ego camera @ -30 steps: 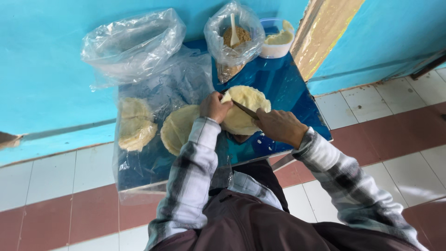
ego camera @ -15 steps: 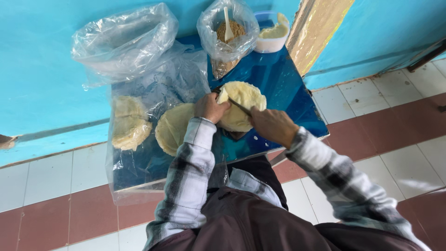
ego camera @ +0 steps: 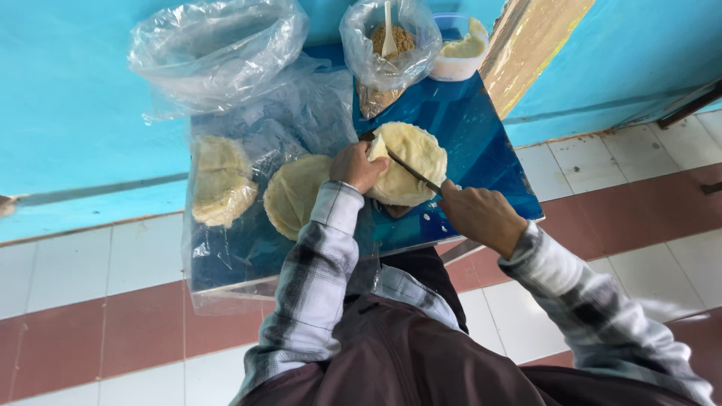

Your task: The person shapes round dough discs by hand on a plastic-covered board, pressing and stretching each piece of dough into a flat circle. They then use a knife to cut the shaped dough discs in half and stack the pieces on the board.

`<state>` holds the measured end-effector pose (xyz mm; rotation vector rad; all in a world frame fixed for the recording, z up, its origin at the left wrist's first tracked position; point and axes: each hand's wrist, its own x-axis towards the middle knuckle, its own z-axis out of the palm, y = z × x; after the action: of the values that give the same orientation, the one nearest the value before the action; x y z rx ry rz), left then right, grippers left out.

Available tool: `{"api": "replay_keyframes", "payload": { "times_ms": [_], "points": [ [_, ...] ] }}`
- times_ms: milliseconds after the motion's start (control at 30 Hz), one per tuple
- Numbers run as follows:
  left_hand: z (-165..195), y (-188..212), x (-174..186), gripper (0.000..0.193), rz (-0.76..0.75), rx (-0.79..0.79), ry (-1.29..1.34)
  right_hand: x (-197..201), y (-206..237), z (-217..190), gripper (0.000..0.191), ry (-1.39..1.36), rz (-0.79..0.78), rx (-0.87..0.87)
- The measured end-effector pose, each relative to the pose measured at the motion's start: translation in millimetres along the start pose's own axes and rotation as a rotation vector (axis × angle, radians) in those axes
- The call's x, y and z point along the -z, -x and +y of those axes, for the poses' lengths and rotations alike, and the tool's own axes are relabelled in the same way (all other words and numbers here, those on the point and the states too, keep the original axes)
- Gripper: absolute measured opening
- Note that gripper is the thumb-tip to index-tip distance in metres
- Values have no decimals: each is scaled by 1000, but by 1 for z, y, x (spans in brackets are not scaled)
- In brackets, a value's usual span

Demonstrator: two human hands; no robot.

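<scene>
Right hand [ego camera: 481, 216]: closed around a knife [ego camera: 410, 171], blade laid across the flatbread [ego camera: 410, 164].
Left hand [ego camera: 359, 167]: clamped on the flatbread's left edge, held above the blue table [ego camera: 481, 143].
Technique: the blade is best kept flat and the strokes light, so the bread is not torn.
Beyond: bagged crumbs [ego camera: 391, 39], a white tub [ego camera: 460, 56].

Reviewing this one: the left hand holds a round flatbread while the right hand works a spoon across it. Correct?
Not quite. The right hand holds a knife, not a spoon, laid across the flatbread; the left hand does hold the bread. The head view shows it.
</scene>
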<state>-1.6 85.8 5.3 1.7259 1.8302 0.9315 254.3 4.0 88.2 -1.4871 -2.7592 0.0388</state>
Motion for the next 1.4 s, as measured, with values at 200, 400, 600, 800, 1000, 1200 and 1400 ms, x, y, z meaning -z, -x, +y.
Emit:
{"api": "replay_keyframes", "payload": {
  "times_ms": [200, 400, 600, 800, 1000, 1200, 1400],
  "points": [
    [-3, 3, -4, 59, 97, -101, -81, 2, -3, -2, 32, 4, 91, 33],
    [4, 11, 11, 69, -130, 17, 91, 11, 9, 0, 30, -62, 80, 6],
    [12, 24, 9, 76, 4, -26, 196, 5, 16, 13, 30, -55, -31, 12],
    [9, 22, 2, 78, -29, -48, 120, -14, -14, 6, 29, -100, 78, 53],
    [1, 22, -13, 74, 64, -42, 174, -4, 29, 16, 29, -107, -46, -25],
    [-7, 19, -14, 72, 25, -105, 213, -8, 26, 10, 27, -28, 192, 147],
    [1, 20, -14, 69, 83, -70, 245, -4, 35, 21, 25, -44, 55, 55]
  ]
}}
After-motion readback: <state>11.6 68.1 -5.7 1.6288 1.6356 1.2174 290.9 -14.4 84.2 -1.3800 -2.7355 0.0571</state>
